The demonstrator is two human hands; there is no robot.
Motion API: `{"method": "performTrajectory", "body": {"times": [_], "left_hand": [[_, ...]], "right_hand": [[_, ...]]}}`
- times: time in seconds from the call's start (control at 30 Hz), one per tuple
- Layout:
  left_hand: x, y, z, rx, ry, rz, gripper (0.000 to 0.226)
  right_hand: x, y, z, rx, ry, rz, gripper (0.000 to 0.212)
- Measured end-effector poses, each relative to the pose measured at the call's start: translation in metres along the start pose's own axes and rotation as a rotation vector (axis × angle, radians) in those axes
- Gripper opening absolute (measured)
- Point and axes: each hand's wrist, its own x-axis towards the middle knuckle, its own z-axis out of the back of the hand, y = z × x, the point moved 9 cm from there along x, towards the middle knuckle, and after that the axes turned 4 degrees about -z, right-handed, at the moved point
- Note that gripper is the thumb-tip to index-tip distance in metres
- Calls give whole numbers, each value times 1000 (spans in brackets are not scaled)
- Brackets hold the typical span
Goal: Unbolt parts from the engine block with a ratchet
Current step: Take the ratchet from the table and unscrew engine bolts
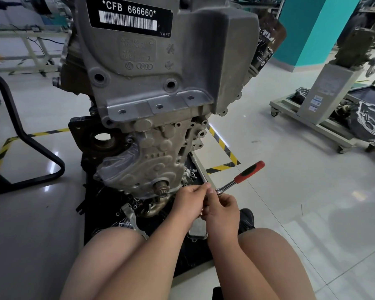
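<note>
Curling fingers of left hand [189,202] and right hand [222,211] pinch the ratchet [247,172] head, its handle pointing up-right.

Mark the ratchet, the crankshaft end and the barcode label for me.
ratchet [249,171]: head view, on its red-and-black handle.
crankshaft end [160,188]: head view, on the toothed stub.
barcode label [128,20]: head view, on the white bars.

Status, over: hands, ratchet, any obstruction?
Left hand and right hand both pinching ratchet at its head; red handle free. Head beside engine block, lower right. Loose parts on mat below hands.
</note>
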Motion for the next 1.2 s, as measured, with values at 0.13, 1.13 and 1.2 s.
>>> {"method": "performTrajectory", "body": {"times": [0.13, 1.13, 1.2], "left_hand": [[0, 3, 0, -38, 15, 33, 32], [0, 3, 1, 69, 38, 12, 29], [-2, 2, 0, 56, 38, 16, 31]], "right_hand": [[1, -5, 0, 33, 19, -55, 34], [-4, -27, -19, 105, 116, -338, 60], [-3, -24, -15, 94, 99, -300, 58]]}}
